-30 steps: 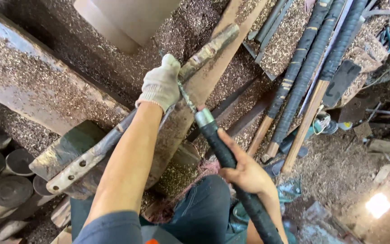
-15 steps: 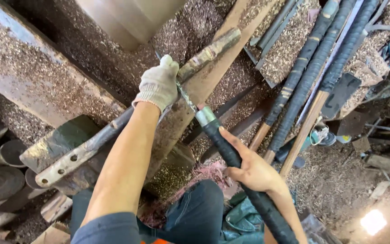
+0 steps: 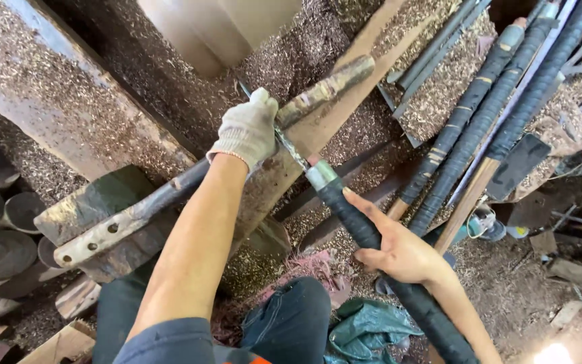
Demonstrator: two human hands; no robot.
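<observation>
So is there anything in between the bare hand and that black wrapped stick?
No, nothing visible. The right hand is bare and lies straight on the black wrapped handle, forefinger stretched along it. The left hand wears a white glove and grips the long rod, so only the glove's cloth sits between that hand and the rod.

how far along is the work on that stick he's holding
Done: wood shavings already cover the beam and floor, and finished-looking dark wrapped poles lean at right. In hand: the gloved left hand steadies a rough stick while the bare right hand drives a long-handled blade against it. Left: the stick's far end is mottled, seemingly unworked.
</observation>
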